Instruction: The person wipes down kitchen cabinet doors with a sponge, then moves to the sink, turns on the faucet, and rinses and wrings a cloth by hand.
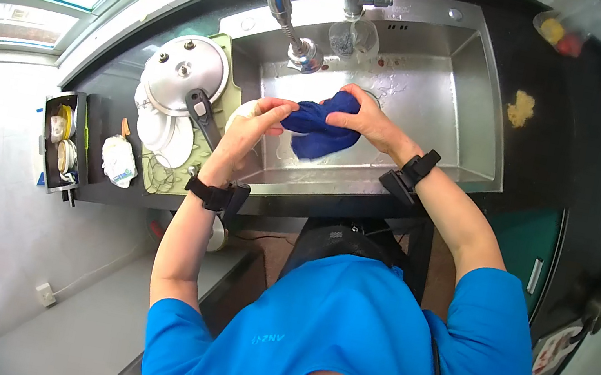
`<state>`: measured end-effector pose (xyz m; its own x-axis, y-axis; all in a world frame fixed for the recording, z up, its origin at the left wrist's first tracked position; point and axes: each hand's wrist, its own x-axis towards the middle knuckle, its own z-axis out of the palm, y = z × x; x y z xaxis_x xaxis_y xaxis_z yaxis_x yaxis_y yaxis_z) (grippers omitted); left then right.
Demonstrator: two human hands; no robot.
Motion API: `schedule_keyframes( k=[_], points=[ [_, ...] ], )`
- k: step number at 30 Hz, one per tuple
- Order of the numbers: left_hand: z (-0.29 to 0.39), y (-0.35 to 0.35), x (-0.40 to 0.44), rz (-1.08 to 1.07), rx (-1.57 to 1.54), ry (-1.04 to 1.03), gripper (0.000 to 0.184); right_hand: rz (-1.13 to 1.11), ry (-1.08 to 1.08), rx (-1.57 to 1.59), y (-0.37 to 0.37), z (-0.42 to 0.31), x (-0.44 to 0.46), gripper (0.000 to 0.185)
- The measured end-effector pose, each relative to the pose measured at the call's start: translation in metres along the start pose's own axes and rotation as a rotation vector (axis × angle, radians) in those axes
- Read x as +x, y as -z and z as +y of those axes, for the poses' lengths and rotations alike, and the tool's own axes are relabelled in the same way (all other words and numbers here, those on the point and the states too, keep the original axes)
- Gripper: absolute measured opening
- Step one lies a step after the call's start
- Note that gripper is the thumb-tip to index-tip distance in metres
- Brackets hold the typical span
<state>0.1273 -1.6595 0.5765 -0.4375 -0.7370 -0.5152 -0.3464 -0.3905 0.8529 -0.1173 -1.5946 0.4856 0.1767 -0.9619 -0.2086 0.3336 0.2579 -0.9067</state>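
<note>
A dark blue cloth (320, 129) hangs bunched between my two hands, above the steel sink (423, 97). My left hand (256, 118) pinches its left end between thumb and fingers. On the other side, my right hand (367, 122) grips the bunched upper right part, thumb in front and fingers partly hidden behind. The lower part of the cloth droops loosely over the basin. Just beyond the cloth, the faucet head (306, 56) points down into the sink. Both wrists wear black straps with small devices.
Left of the sink, a pressure cooker lid (186, 73) with a black handle and white dishes (170, 138) lie on a green mat (230, 96). A clear strainer (354, 39) hangs at the sink's back. A yellowish sponge-like piece (520, 109) lies on the right counter.
</note>
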Motion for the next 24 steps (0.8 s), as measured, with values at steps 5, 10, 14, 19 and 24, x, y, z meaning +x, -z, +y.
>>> schedule_keyframes(
  k=[5,10,14,19,24],
  points=[
    [0.026,-0.005,-0.022,0.035,0.075,-0.258,0.029,-0.174,0.077,-0.444,-0.014,-0.046,-0.025,0.079],
    [0.065,-0.022,-0.053,0.063,0.175,-0.450,0.034,-0.286,0.085,-0.534,-0.020,-0.041,-0.031,0.078],
    [0.096,-0.028,-0.079,0.043,0.393,-0.571,0.042,-0.251,0.164,-0.449,-0.033,-0.065,-0.040,0.065],
    [0.107,-0.028,-0.085,0.094,0.415,-0.625,0.049,-0.179,0.366,-0.451,-0.046,-0.095,-0.051,0.039],
    [0.106,-0.022,-0.087,0.103,0.653,-0.486,0.040,-0.128,0.297,-0.334,-0.054,-0.129,-0.065,0.039]
  ],
)
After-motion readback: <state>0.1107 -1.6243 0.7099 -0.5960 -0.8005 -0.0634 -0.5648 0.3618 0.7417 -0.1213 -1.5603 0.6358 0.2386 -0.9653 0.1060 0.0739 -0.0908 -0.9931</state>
